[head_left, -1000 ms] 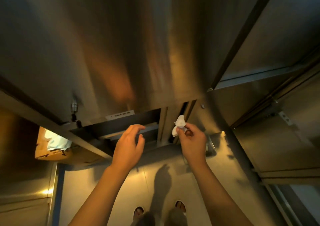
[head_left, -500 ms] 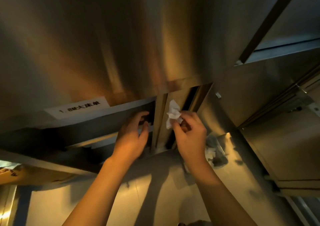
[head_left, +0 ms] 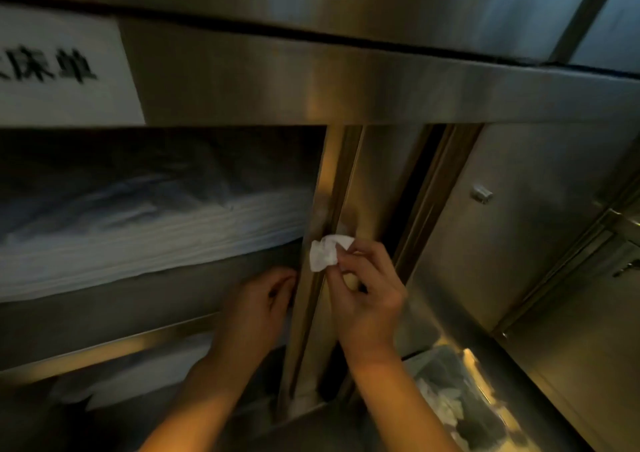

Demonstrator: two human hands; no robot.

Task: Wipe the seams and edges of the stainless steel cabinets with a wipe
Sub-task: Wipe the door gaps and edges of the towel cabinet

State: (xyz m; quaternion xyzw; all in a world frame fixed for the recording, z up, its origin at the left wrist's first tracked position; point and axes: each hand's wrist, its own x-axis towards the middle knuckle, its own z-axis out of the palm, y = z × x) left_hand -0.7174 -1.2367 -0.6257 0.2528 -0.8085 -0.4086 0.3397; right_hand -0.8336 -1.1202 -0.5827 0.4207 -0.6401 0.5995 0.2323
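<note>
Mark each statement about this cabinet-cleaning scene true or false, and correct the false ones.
1. The right hand pinches a crumpled white wipe against the vertical steel post. True.
2. The left hand also holds a wipe. False: it holds nothing and rests at the post's left edge.
3. Folded white linens lie on the shelf left of the post. True.
4. The white label is stuck on the cabinet door at right. False: it sits on the horizontal rail at upper left.
5. The shelf compartment is closed by a door. False: it is open, its contents visible.
</note>
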